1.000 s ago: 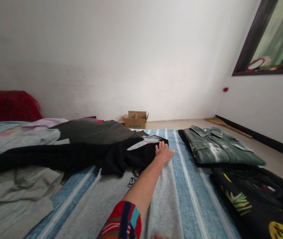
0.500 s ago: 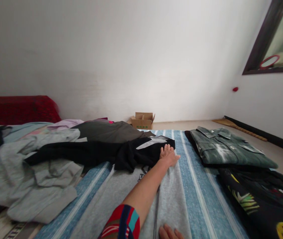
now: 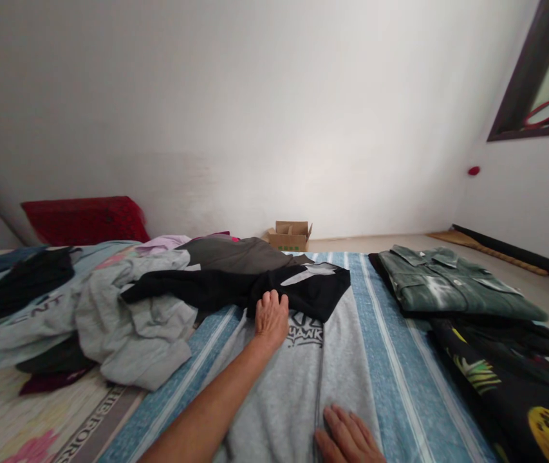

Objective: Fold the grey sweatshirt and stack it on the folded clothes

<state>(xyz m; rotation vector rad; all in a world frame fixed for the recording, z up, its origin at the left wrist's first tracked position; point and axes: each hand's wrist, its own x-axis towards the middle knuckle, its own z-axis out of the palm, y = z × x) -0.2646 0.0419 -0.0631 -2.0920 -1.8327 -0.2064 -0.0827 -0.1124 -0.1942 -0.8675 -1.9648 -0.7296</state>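
The grey and black sweatshirt [image 3: 284, 392] lies before you on the blue striped cloth [image 3: 402, 386]. Your left hand [image 3: 271, 319] is at the lower edge of its black part, the fingers bent; I cannot tell if they pinch the fabric. Your right hand [image 3: 349, 440] rests on its grey near part, the fingers slightly spread and holding nothing. Left of the sweatshirt, its black sleeve [image 3: 182, 286] reaches over a crumpled grey garment [image 3: 134, 331]. Right of the sweatshirt are a green jacket [image 3: 457, 289], folded, and, nearer to you, a black printed garment [image 3: 506, 399].
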